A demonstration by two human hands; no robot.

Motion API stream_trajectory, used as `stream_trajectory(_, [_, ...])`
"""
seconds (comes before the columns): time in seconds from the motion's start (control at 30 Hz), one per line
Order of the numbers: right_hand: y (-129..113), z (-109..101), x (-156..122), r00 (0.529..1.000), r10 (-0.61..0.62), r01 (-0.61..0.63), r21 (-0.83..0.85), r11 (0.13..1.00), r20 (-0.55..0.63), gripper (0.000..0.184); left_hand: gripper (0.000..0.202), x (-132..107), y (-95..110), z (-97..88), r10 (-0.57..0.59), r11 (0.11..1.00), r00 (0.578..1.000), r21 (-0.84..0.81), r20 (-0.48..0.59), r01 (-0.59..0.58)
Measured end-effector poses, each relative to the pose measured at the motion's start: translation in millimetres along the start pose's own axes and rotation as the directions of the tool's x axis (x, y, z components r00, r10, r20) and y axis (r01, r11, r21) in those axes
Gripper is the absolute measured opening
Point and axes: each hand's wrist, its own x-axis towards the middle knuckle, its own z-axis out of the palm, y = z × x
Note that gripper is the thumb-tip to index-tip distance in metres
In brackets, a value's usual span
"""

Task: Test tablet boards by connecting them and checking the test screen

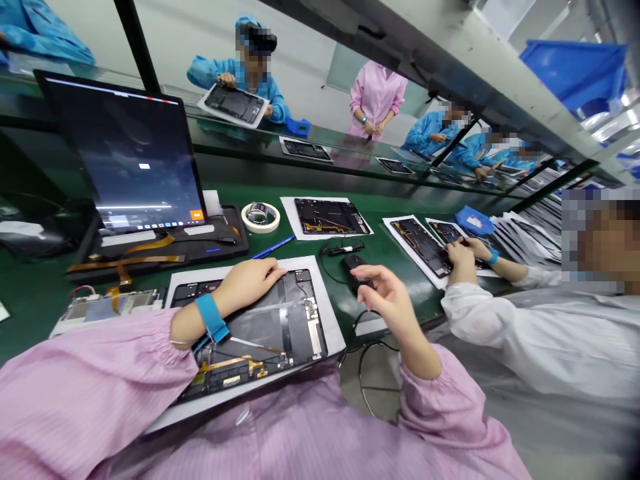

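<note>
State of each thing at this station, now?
Black upright screen: lit.
Black tablet on white sheet: back off, internals exposed.
Left hand: open, resting on tablet.
Right hand: open, over black computer mouse.
White tape roll: lying flat.
Blue pen: lying loose.

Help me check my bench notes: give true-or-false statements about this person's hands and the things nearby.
The left hand rests on the opened black tablet. True.
The blue wrist strap sits on the right wrist. False: it is on the left wrist.
The roll of white tape lies on the green table. True.
The right hand grips the blue pen. False: its fingers are by the black computer mouse; the pen lies apart.
</note>
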Motion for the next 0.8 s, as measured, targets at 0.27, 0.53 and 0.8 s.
stream_trajectory(0.27, [-21.1, 7.4, -5.9, 0.951, 0.179, -0.243, 0.252, 0.937, 0.252, 0.025, 0.038, -0.5, 0.7, -2.5, -0.005, 1.000, 1.000, 0.006, 0.004, 0.005])
stream_trajectory(0.53, [4.0, 46.7, -2.8, 0.855, 0.365, -0.448, 0.168, 0.878, 0.368, 0.029, 0.037, 0.0, -0.8, -1.8, -0.004, 1.000, 1.000, 0.026, 0.004, 0.004])
stream_trajectory(0.8, [8.4, 50.1, -2.0, 0.878, 0.338, -0.417, 0.196, 0.887, 0.338, 0.031, 0.038, 0.8, 0.3, -2.0, -0.002, 0.999, 1.000, 0.033, -0.001, 0.002])
